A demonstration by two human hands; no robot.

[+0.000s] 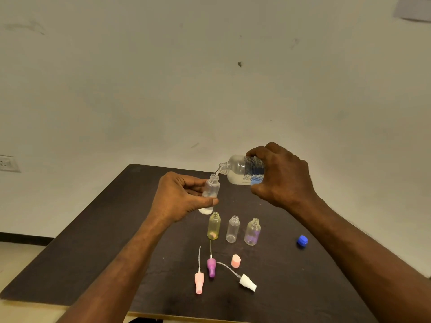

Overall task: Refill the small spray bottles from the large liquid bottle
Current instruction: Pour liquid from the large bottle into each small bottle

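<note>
My right hand (283, 177) grips the large clear bottle (242, 170) with a blue label, tipped on its side, neck pointing left. A thin stream of clear liquid runs from its mouth into a small clear spray bottle (211, 190) held upright in my left hand (180, 197) above the dark table (98, 241). White liquid shows at the small bottle's bottom. Three more open small bottles stand below: a yellow one (213, 226), a clear one (232, 229) and a purple-tinted one (252, 232).
Loose spray heads with dip tubes lie near the front: pink (199, 282), purple (211, 266), white (247, 282). A pink cap (235, 261) sits beside them and a blue cap (302, 241) lies at the right. A wall socket (8, 163) is on the left wall.
</note>
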